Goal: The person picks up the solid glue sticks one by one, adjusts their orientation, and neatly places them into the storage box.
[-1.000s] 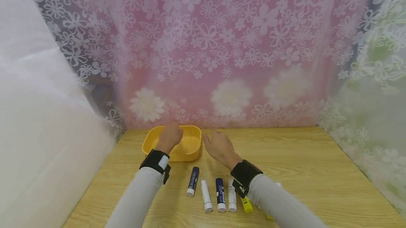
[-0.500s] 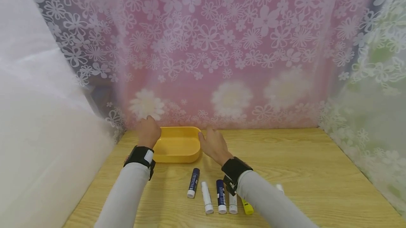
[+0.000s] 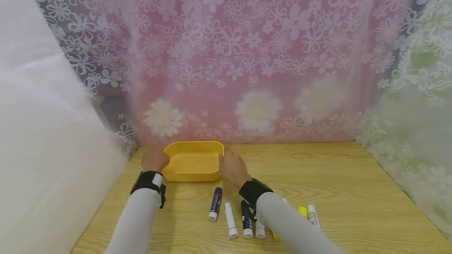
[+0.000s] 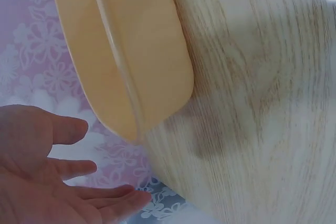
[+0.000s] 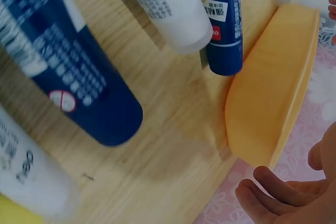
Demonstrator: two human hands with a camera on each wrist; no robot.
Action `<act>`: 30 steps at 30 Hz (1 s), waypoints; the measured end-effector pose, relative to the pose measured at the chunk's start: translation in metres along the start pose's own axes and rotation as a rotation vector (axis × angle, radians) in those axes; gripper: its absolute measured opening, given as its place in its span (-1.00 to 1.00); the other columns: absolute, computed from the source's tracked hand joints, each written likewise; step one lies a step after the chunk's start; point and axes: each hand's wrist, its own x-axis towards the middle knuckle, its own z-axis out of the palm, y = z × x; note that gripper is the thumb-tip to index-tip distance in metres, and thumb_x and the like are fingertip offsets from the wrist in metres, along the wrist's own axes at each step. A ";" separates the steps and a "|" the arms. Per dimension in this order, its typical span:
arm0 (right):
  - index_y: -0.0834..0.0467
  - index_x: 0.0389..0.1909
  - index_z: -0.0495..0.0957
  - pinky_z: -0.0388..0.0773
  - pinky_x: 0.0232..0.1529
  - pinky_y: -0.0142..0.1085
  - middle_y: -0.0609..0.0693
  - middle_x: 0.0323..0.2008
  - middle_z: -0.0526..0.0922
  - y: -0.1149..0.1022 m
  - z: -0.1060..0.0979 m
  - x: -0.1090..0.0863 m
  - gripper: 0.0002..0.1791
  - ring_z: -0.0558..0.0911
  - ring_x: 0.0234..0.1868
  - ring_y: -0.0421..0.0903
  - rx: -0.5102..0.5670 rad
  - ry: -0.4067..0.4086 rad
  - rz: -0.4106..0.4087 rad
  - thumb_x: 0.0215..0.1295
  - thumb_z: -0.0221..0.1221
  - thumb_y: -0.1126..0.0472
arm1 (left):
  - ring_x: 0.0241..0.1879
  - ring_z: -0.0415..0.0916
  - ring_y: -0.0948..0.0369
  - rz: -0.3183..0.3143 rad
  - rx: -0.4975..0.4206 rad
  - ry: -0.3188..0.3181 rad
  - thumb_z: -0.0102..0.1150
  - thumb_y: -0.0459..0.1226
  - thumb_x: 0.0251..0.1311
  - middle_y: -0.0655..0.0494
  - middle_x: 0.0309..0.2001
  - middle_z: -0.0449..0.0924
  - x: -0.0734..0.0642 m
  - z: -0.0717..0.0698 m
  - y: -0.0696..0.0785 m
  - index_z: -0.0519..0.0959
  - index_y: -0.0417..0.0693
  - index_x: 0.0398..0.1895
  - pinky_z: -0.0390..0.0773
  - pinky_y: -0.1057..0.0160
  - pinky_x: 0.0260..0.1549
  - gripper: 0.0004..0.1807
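Observation:
A yellow plastic tray (image 3: 192, 176) stands at the back left of the table, between my two hands. My left hand (image 3: 154, 160) is at its left end. In the left wrist view, the fingers of that left hand (image 4: 63, 177) are extended, with a gap to the tray's end (image 4: 157, 61). At the tray's right end is my right hand (image 3: 234, 167). The right wrist view has this right hand (image 5: 294, 198) with loosely bent fingers, fingertips right by the tray's corner (image 5: 262, 87).
Several glue sticks lie in front: a blue one (image 3: 215, 203), a white one (image 3: 230, 220), another blue one (image 3: 247, 224) and a white one (image 3: 259, 231). A yellow stick (image 3: 302, 211) and a white stick (image 3: 313, 216) show beyond my right forearm, which hides others. A flowered curtain (image 3: 247, 69) hangs behind.
My left hand has moved left from over the tray to its left end. My right hand has shifted slightly left and nearer, to the tray's right end. The tray looks unmoved.

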 end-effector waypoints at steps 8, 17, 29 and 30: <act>0.40 0.21 0.43 0.34 -0.56 -0.34 0.02 -0.51 0.46 0.000 0.006 0.001 -0.59 0.51 -0.52 -0.10 -0.027 -0.007 -0.004 0.59 -0.01 0.16 | -0.52 0.28 0.06 -0.001 -0.045 -0.060 -0.14 -0.46 0.10 -0.05 -0.55 0.34 -0.001 0.004 -0.004 0.39 -0.24 -0.61 0.34 0.16 -0.47 -0.83; 0.40 0.15 0.47 0.50 -0.43 -0.29 0.10 -0.40 0.60 0.001 0.015 -0.002 -0.64 0.58 -0.41 -0.08 0.000 -0.023 -0.016 0.58 0.00 0.20 | -0.51 0.26 0.08 -0.003 -0.056 -0.119 -0.14 -0.46 0.16 -0.04 -0.55 0.32 -0.003 0.011 -0.002 0.42 -0.32 -0.53 0.36 0.18 -0.43 -0.84; 0.38 0.25 0.39 0.53 -0.41 -0.27 0.09 -0.43 0.56 0.000 0.018 -0.004 -0.60 0.58 -0.43 -0.10 -0.052 -0.050 0.011 0.57 0.02 0.21 | -0.56 0.28 0.12 -0.029 -0.033 -0.168 -0.15 -0.45 0.18 -0.01 -0.56 0.31 -0.001 0.020 0.000 0.47 -0.40 -0.42 0.32 0.26 -0.51 -0.82; 0.38 0.25 0.39 0.53 -0.41 -0.27 0.08 -0.43 0.57 0.000 0.018 -0.004 -0.60 0.58 -0.43 -0.10 -0.053 -0.051 0.014 0.57 0.02 0.21 | -0.56 0.29 0.12 -0.031 -0.035 -0.168 -0.14 -0.45 0.18 -0.02 -0.56 0.32 -0.001 0.021 0.000 0.48 -0.41 -0.41 0.32 0.26 -0.50 -0.82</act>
